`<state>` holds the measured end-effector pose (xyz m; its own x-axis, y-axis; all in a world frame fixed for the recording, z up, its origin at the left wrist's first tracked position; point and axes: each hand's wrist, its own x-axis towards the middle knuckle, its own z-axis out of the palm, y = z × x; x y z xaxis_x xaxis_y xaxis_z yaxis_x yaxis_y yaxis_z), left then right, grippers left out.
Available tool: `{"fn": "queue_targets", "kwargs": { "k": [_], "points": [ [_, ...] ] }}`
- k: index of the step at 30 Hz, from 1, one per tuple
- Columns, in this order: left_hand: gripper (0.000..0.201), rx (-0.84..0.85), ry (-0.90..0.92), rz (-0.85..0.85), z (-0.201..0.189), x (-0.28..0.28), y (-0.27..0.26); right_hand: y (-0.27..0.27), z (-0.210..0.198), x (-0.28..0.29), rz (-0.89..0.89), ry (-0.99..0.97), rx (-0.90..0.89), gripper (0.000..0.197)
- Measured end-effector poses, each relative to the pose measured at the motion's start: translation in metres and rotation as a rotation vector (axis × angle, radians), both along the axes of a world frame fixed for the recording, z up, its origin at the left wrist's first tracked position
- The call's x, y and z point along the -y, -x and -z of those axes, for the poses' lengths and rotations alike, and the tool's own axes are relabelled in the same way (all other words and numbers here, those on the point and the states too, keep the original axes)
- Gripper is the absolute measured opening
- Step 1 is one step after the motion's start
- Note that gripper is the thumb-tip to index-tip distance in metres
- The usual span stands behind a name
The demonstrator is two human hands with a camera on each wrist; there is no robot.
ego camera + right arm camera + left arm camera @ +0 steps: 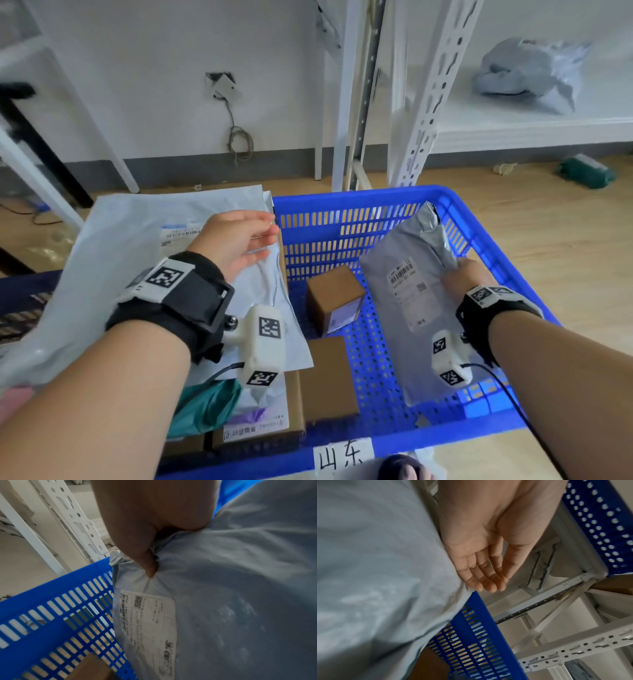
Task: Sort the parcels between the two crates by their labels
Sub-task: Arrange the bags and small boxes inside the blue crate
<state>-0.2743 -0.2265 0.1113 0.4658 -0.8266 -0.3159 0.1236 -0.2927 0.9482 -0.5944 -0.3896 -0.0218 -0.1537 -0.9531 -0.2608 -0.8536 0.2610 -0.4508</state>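
Observation:
My right hand grips a grey poly mailer with a white label, held tilted inside the blue crate; in the right wrist view the thumb pinches the grey mailer above its label. My left hand hovers open, fingers straight, over a large pale mailer that lies on the left pile; the wrist view shows the open palm beside that pale mailer. Two brown boxes sit on the crate floor.
A handwritten paper tag is stuck on the blue crate's near rim. Cardboard boxes and a teal bag lie under the pale mailer. White metal shelving stands behind, with a crumpled grey bag on its shelf.

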Motion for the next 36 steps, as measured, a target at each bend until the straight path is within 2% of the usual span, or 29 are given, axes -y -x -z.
{"fn": "queue_targets", "kwargs": {
  "k": [5, 9, 14, 16, 19, 20, 23, 24, 26, 29, 32, 36],
  "points": [
    [0.012, 0.000, -0.040, 0.043, 0.010, 0.000, -0.001, -0.005, 0.042, 0.012, 0.023, -0.155, 0.058, 0.047],
    [0.011, 0.003, -0.065, 0.069, 0.008, 0.002, -0.003, -0.004, 0.081, 0.012, 0.033, -0.244, 0.023, 0.034],
    [0.012, -0.034, -0.083, 0.061, 0.009, 0.004, -0.005, -0.008, 0.111, 0.007, 0.061, -0.261, 0.134, 0.026],
    [0.012, -0.039, -0.084, 0.064, 0.010, 0.004, -0.004, -0.008, 0.115, 0.006, 0.105, -0.245, 0.152, 0.031],
    [0.013, -0.038, -0.087, 0.066, 0.010, 0.005, -0.005, -0.003, 0.112, 0.006, 0.134, -0.212, 0.058, 0.054],
    [0.013, -0.037, -0.085, 0.064, 0.011, 0.005, -0.005, -0.003, 0.109, 0.004, 0.113, -0.171, 0.026, 0.059],
    [0.013, -0.038, -0.078, 0.060, 0.011, 0.005, -0.005, -0.006, 0.101, 0.000, -0.076, 0.081, -0.090, 0.049],
    [0.014, -0.038, -0.074, 0.062, 0.012, 0.005, -0.005, -0.009, 0.100, -0.002, -0.164, 0.099, -0.125, 0.048],
    [0.014, -0.035, -0.066, 0.067, 0.012, 0.005, -0.004, -0.018, 0.098, -0.005, -0.292, -0.069, -0.157, 0.045],
    [0.013, -0.033, -0.057, 0.074, 0.012, 0.003, -0.005, -0.027, 0.096, -0.012, -0.370, -0.336, -0.229, 0.051],
    [0.013, -0.033, -0.042, 0.073, 0.010, 0.003, -0.006, -0.037, 0.084, -0.017, -0.484, -0.371, -0.325, 0.049],
    [0.013, 0.009, -0.033, 0.072, 0.004, -0.001, -0.006, -0.055, 0.048, -0.018, -0.601, -0.274, -0.394, 0.042]
  ]
}}
